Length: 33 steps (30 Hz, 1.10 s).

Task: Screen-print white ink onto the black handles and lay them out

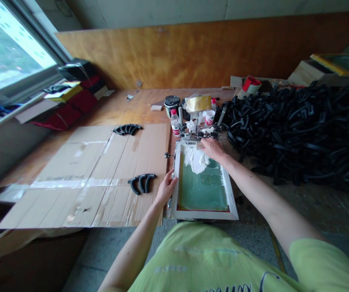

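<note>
A screen printing frame [232, 202] with pale edges and green mesh lies flat in front of me. White ink [197, 160] is smeared thickly over the far end of its mesh. At that far end, my right hand [213, 149] is closed round a small pale squeegee [199, 145], mostly covered by the fingers and ink. My left hand [166, 187] rests by the frame's left edge, holding nothing, its fingers stretched out and apart. Left of it, several curved black plastic parts [142, 183] lie in a row on flattened cardboard [101, 202].
A second row of black parts [127, 129] lies farther back on the cardboard. Behind the frame stand a red-capped bottle [175, 123], a paint tub [172, 106], a paper cup [209, 117] and a tape roll [198, 103]. A large heap of black parts [296, 129] fills the right side.
</note>
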Tool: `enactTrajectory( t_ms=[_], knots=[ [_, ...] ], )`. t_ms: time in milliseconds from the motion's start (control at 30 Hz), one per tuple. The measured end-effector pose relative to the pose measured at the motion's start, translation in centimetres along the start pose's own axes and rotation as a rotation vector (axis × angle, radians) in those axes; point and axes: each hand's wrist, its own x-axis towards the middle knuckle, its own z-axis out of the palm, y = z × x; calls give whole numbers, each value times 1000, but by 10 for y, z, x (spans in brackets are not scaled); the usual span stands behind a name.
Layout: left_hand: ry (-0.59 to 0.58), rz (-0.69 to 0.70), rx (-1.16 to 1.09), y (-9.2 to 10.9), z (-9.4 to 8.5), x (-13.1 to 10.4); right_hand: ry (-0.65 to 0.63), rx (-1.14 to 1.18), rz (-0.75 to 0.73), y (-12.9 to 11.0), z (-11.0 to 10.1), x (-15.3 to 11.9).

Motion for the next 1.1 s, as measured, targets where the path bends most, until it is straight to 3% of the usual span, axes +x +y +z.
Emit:
enactTrajectory(
  t_ms=[167,300,400,533,600,700,800,967,1100],
  knots=[
    [40,-35,33,-2,-2,-1,-80,-60,-104,-17,11,-36],
    [47,-52,8,0,0,-3,-132,-2,-381,-24,-1,-75],
    [67,-51,-9,3,1,-4,-177,63,-438,-20,-10,-76],
    [87,-68,-34,5,1,-4,-50,58,-263,-20,-5,-66],
    [77,-69,-52,4,1,-4,-5,25,-258,-25,2,-73],
    [41,-63,-73,3,1,-4,-37,22,-332,-29,5,-86],
    [-3,-65,-107,12,-2,-6,-47,68,-254,-29,-5,-72],
    [-40,-54,-213,61,-17,-17,33,89,62,-11,-39,-6],
    [-8,28,-316,110,-27,-14,211,176,263,45,-63,5]
  ],
)
